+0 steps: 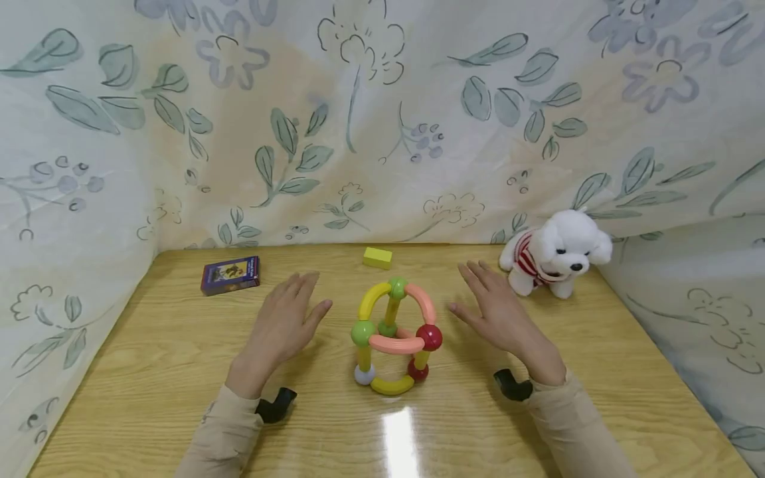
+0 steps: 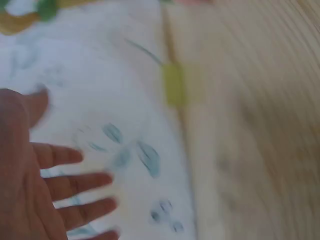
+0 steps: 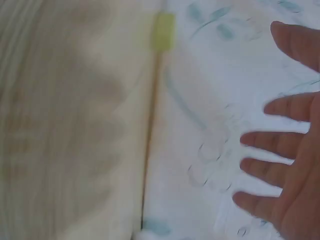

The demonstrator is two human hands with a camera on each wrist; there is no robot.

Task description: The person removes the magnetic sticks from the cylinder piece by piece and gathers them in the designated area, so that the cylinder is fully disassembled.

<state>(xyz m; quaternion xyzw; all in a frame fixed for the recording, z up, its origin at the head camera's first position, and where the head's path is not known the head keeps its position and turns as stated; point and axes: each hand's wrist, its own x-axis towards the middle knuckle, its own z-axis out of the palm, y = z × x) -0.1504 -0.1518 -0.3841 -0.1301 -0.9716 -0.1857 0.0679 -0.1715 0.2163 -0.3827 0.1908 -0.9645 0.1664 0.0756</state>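
Observation:
A frame built of coloured rods and balls (image 1: 397, 345) stands on the wooden table between both hands. Its curved rods are yellow and pink, its balls green, red and pale. My left hand (image 1: 282, 325) is held to the left of this toy, fingers straight and apart from it. On the other side my right hand (image 1: 501, 311) has its fingers spread, also apart from the toy. The left wrist view shows the left hand (image 2: 45, 185) with nothing in it. In the right wrist view the right hand (image 3: 287, 155) holds nothing either.
Behind the toy lies a yellow block (image 1: 378, 258) near the table's back edge. A small purple box (image 1: 230, 275) is at the back left. At the back right sits a white plush dog (image 1: 556, 252) in striped clothing. Floral cloth (image 1: 382, 166) hangs behind the table.

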